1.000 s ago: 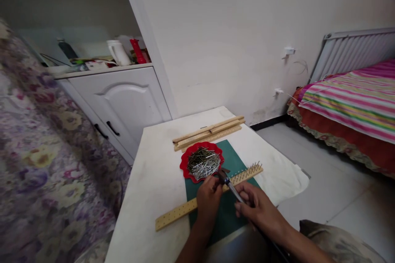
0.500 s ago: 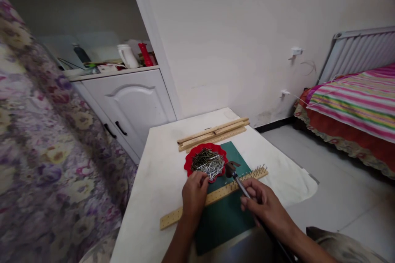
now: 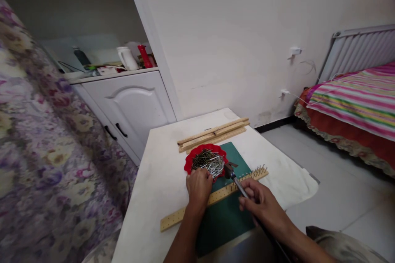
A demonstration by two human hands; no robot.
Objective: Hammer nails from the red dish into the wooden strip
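Observation:
My left hand (image 3: 199,187) reaches over the near rim of a red scalloped bowl (image 3: 188,164), fingers curled down at the heap of nails (image 3: 212,161); its fingertips are hidden, so what they pinch does not show. A claw hammer (image 3: 238,184) is gripped in my right hand (image 3: 261,201), its head beside the bowl's right rim. Under both hands a wooden strip (image 3: 220,194) lies slantwise across a green mat (image 3: 226,230). Several nails stand upright in the strip's right part, while its left part shows rows of small holes.
Several wooden strips (image 3: 214,133) lie at the back of the white-covered table (image 3: 145,185). A white cabinet (image 3: 132,102) and floral curtain (image 3: 61,152) are to the left. A bed (image 3: 354,102) stands to the right, past the floor.
My left hand has moved slightly right and farther into the bowl, its fingers now more curled over the nails. The hammer head has shifted slightly left and down in my right hand.

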